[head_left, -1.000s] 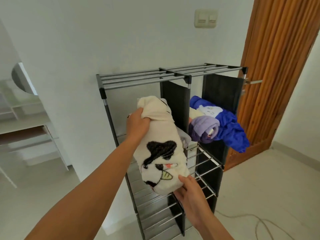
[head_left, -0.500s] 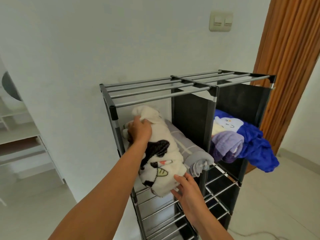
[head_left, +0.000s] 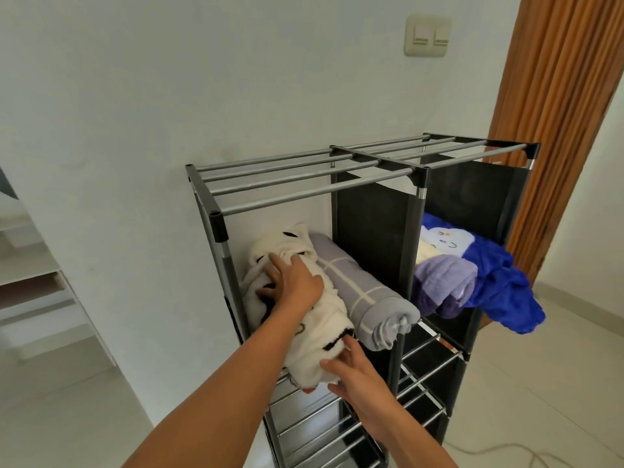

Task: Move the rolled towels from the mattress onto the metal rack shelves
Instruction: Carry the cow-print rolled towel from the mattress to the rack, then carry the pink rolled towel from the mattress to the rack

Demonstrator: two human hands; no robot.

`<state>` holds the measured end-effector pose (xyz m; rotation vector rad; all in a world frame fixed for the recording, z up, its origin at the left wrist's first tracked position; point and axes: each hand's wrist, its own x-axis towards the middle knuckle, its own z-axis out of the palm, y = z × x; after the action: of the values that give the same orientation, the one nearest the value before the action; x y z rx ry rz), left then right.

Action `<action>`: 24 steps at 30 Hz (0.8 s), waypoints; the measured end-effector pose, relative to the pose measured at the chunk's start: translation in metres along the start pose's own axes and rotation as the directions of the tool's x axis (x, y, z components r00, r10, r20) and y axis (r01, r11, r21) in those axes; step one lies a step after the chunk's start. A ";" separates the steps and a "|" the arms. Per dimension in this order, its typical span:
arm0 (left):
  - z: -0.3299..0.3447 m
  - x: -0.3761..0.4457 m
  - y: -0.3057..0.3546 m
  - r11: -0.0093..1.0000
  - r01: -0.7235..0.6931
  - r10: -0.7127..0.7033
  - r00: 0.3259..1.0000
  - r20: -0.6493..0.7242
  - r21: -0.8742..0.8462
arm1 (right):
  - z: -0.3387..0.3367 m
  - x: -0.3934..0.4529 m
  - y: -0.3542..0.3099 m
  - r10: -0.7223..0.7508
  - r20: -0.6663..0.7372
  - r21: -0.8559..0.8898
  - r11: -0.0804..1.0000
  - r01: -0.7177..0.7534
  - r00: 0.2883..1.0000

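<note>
Presently, on the metal rack [head_left: 216, 217], upper left compartment: one cream towel [head_left: 324, 336] with black markings, rolled, lying on the shelf bars, its near end jutting past the front edge. Left hand [head_left: 293, 282] flat on top of it, fingers spread, pressing. Right hand [head_left: 358, 373] at the near end, fingers straight, touching. Just beside it, touching: grey towel [head_left: 368, 298], rolled. Right compartment: lilac towel [head_left: 442, 285] and blue towel [head_left: 499, 282], the blue hanging over the front.
</note>
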<state>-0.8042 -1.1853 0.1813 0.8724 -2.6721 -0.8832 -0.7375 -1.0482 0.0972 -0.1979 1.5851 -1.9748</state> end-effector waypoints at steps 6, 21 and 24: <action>0.009 -0.038 0.038 0.915 -0.396 0.404 0.894 -0.192 0.081 | -0.054 -0.029 0.000 0.054 -0.177 0.006 0.999 -0.054 0.983; 0.262 -0.346 0.170 0.252 -0.847 0.636 -0.220 0.739 -0.468 | -0.232 -0.402 0.114 0.319 -0.944 0.306 0.735 0.606 0.089; 0.282 -0.446 0.175 0.160 -0.798 0.480 -0.452 0.752 -0.582 | -0.214 -0.498 0.165 0.437 -0.898 0.204 0.527 0.825 -0.057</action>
<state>-0.6262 -0.6727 0.0591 -2.3146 -2.9528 -0.5245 -0.3736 -0.6234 0.0046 2.1194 0.7166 -3.1942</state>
